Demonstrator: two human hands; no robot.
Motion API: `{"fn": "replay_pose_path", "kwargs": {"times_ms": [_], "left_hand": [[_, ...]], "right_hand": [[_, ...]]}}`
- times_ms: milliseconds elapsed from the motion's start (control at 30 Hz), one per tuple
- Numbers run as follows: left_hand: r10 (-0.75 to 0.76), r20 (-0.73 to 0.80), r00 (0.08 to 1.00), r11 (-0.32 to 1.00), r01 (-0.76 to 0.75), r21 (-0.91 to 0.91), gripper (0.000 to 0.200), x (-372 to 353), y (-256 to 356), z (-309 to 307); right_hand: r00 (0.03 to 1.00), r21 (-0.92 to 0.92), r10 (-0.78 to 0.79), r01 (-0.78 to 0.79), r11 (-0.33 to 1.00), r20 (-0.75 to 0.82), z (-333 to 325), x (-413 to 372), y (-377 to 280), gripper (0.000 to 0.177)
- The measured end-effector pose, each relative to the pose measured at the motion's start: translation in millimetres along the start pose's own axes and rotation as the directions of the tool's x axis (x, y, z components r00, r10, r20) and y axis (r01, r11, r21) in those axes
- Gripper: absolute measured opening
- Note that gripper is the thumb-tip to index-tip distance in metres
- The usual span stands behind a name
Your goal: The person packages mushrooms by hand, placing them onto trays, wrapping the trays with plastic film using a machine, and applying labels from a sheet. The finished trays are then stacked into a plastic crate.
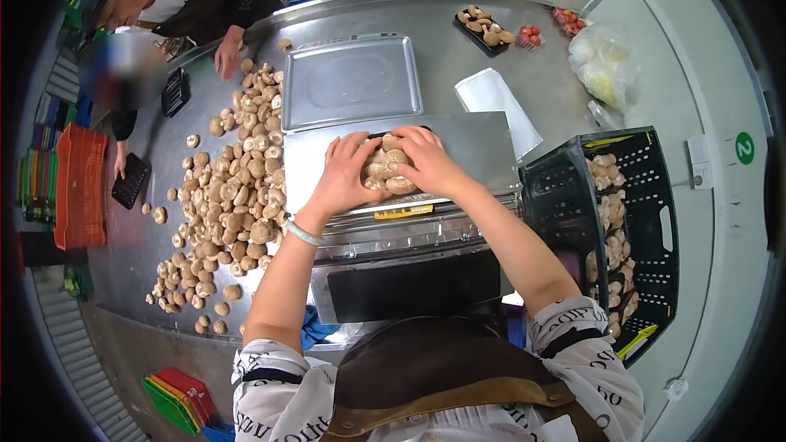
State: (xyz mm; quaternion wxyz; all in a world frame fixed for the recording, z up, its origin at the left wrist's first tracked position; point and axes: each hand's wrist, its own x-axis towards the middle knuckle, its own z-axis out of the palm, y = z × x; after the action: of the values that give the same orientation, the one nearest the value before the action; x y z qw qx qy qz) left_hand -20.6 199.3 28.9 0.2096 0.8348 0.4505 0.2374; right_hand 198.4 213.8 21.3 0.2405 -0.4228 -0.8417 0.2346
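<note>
Both of my hands are cupped round a small pile of brown mushrooms (385, 165) on the metal wrapping machine (483, 139). My left hand (348, 172) presses on the pile's left side, its wrist wearing a pale bracelet. From the right, my right hand (430, 162) curls its fingers over the mushrooms. A dark tray edge shows behind them; the rest of the tray is hidden. Just below the hands lies a yellow label (404, 212) at the film rollers. Behind the machine's plate is an empty metal tray (352, 82).
Loose mushrooms (237, 196) cover the table's left part. Two co-workers stand at the far left, one holding a black tray (131, 182). A black crate (655, 229) of packed mushrooms stands right. White paper (499, 106), a filled tray (483, 30) and plastic bags (602, 61) lie at the back right.
</note>
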Motion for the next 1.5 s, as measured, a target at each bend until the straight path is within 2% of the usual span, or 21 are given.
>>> {"fn": "replay_pose_path", "kwargs": {"times_ms": [33,133,300,533,667,800,867,933,967,1000,1033,1067,1100,1133,1200,1267,1333,1400,1433,1467,1500], "left_hand": [[-0.002,-0.001,1.000,1.000,0.002,-0.004,0.087,1,0,-1],[0.011,-0.022,1.000,1.000,-0.010,0.027,0.087,-1,0,-1],[0.022,-0.042,0.999,0.999,-0.020,0.049,0.084,2,6,-1],[0.090,0.010,0.996,0.995,-0.090,-0.044,0.087,6,3,9],[0.118,0.002,0.993,0.992,-0.117,-0.050,0.086,5,11,15],[0.127,0.115,0.985,0.992,-0.127,-0.008,0.098,3,8,6],[0.023,0.059,0.998,0.992,-0.016,-0.123,0.101,-10,10,-9],[-0.157,-0.046,0.987,0.960,0.142,-0.241,0.084,-37,21,-38],[-0.236,-0.138,0.962,0.938,0.189,-0.289,0.070,-57,16,-46],[-0.375,-0.248,0.893,0.924,0.340,-0.175,0.050,-83,7,-48],[-0.609,-0.226,0.760,0.791,0.602,-0.109,0.028,-104,9,-56],[-0.550,-0.366,0.751,0.828,0.548,-0.118,0.019,-134,-6,-45],[-0.572,-0.398,0.718,0.804,0.587,-0.097,0.022,-147,6,-40],[-0.447,-0.453,0.771,0.834,0.543,0.102,0.027,-160,11,-27],[-0.439,-0.472,0.765,0.795,0.575,0.193,0.028,-168,15,7],[-0.504,-0.490,0.711,0.752,0.640,0.156,0.028,-152,37,26],[-0.530,-0.392,0.752,0.775,0.617,0.136,0.022,-142,37,35],[-0.622,-0.206,0.756,0.780,0.620,-0.080,0.022,-141,23,29],[-0.710,0.046,0.703,0.666,0.691,-0.280,0.023,-134,31,2],[-0.708,0.311,0.634,0.491,0.758,-0.429,0.024,-129,37,-27],[-0.521,0.332,0.786,0.450,0.584,-0.676,0.024,-137,22,-38]], "right_hand": [[0.998,0.073,0.064,-0.065,0.995,0.026,-5,1,0,0.041],[0.978,0.370,0.188,-0.143,0.918,-0.090,-24,3,-3,0.046],[0.993,-0.071,-0.113,0.116,0.991,0.037,-8,-3,7,0.066],[0.999,-0.003,0.010,-0.010,1.000,-0.032,-2,-24,0,0.064],[0.996,-0.040,0.005,-0.009,0.999,-0.094,3,-37,5,0.063],[0.998,0.003,-0.022,0.022,1.000,-0.066,-3,-36,7,0.061],[0.988,-0.112,-0.007,-0.011,0.994,-0.157,-29,-43,-8,0.054],[0.957,-0.159,0.045,-0.094,0.983,-0.287,-57,-64,-14,0.050],[0.936,-0.098,0.141,-0.181,0.979,-0.321,-66,-83,-10,0.045],[0.907,-0.035,0.232,-0.261,0.965,-0.351,-75,-103,-6,0.041],[0.900,-0.116,0.301,-0.351,0.929,-0.316,-80,-123,-3,0.040],[0.884,-0.197,0.369,-0.432,0.880,-0.287,-78,-146,-1,0.038],[0.859,-0.275,0.439,-0.503,0.819,-0.262,-72,-162,-1,0.038],[0.847,-0.320,0.466,-0.529,0.786,-0.257,-62,-171,-5,0.037],[0.821,-0.409,0.518,-0.570,0.713,-0.241,-39,-179,-12,0.037],[0.826,-0.346,0.491,-0.563,0.750,-0.278,-11,-172,-6,0.038],[0.879,-0.184,0.414,-0.459,0.869,-0.237,0,-165,2,0.034],[0.824,0.033,0.562,-0.561,0.827,-0.067,-14,-168,2,0.030],[0.791,0.133,0.612,-0.610,0.782,0.029,-30,-167,-2,0.029],[0.798,0.457,0.555,-0.594,0.662,0.234,-52,-168,-8,0.028],[0.800,0.604,0.543,-0.570,0.557,0.254,-68,-174,-13,0.029]]}}
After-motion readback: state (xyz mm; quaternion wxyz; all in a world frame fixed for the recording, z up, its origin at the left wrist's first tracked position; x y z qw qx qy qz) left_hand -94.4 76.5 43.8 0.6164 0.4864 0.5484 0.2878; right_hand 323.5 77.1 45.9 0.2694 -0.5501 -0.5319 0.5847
